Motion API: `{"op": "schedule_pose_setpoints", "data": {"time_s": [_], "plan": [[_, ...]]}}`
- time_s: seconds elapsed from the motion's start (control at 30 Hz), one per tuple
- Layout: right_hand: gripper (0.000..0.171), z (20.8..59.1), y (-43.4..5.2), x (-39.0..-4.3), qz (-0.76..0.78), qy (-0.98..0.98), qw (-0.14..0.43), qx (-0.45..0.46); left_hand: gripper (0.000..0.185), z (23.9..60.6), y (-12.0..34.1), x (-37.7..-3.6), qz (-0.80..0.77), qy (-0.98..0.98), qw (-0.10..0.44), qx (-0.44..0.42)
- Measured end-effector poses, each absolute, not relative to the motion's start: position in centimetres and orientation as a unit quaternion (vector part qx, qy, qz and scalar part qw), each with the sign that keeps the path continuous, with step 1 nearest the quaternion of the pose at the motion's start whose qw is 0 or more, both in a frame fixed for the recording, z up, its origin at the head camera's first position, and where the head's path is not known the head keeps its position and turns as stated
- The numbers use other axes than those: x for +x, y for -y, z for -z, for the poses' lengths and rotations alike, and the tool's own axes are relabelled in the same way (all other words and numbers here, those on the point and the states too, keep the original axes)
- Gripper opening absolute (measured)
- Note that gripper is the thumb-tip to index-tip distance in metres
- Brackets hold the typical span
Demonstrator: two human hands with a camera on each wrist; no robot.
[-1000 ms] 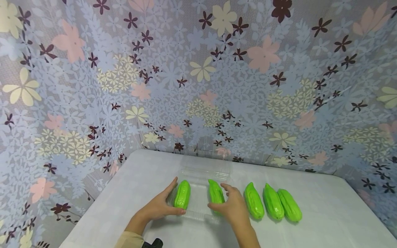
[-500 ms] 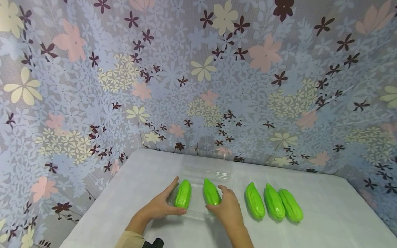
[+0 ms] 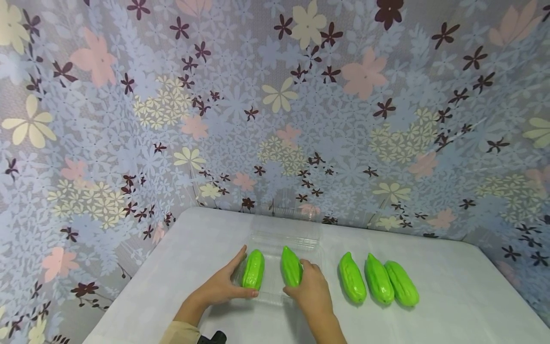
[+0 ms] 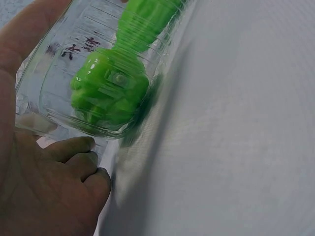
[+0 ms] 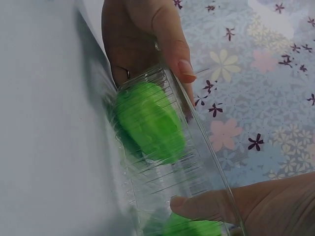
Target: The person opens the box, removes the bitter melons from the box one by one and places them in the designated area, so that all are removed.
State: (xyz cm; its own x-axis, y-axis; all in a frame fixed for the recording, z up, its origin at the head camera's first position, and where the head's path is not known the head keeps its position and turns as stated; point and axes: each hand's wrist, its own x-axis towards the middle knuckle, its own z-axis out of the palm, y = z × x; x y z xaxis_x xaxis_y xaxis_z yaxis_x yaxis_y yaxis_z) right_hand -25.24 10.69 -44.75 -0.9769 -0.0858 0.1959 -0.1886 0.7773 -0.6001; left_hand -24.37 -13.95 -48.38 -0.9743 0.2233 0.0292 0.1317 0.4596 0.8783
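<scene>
Left hand (image 3: 221, 286) curled round the left end of a clear tray (image 3: 296, 236), thumb along the near rim, fingers on the far side. One green gourd (image 3: 253, 270) lying inside the tray at that end, just beside the palm. Right hand (image 3: 311, 291) clamped on a second gourd (image 3: 290, 266), set down in the tray to the right of the first, the two apart and roughly parallel. Three more gourds (image 3: 378, 279) in a row on the white table (image 3: 451, 296), right of the tray, the last two touching. Dark marks on the tray wall in the left wrist view, too blurred to read. Floral cloth (image 3: 275, 105) behind.
</scene>
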Motion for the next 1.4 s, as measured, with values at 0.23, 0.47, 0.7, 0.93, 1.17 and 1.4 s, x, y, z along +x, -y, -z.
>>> {"op": "schedule_pose_setpoints", "data": {"time_s": [0.23,0.47,0.7,0.93,1.17,1.4], "plan": [[0.075,44.82,-10.68,-25.31,-0.323,0.939,0.088,0.075,0.122,48.37,13.91,-24.37,-0.509,-0.854,0.043,0.103],[0.073,45.02,-10.68,-25.29,-0.321,0.939,0.093,0.077,0.122,48.18,13.87,-24.27,-0.511,-0.852,0.043,0.105],[0.058,45.17,-10.72,-25.18,-0.318,0.939,0.096,0.086,0.122,48.20,13.82,-24.37,-0.509,-0.853,0.042,0.104],[0.056,45.26,-10.71,-25.07,-0.322,0.938,0.095,0.085,0.122,48.43,13.88,-24.40,-0.507,-0.855,0.042,0.104],[0.061,45.12,-10.61,-25.01,-0.349,0.929,0.092,0.080,0.122,48.45,13.96,-24.35,-0.512,-0.851,0.041,0.108],[0.061,44.59,-10.99,-25.04,-0.406,0.906,0.088,0.086,0.121,48.29,13.92,-24.33,-0.513,-0.850,0.040,0.109]]}}
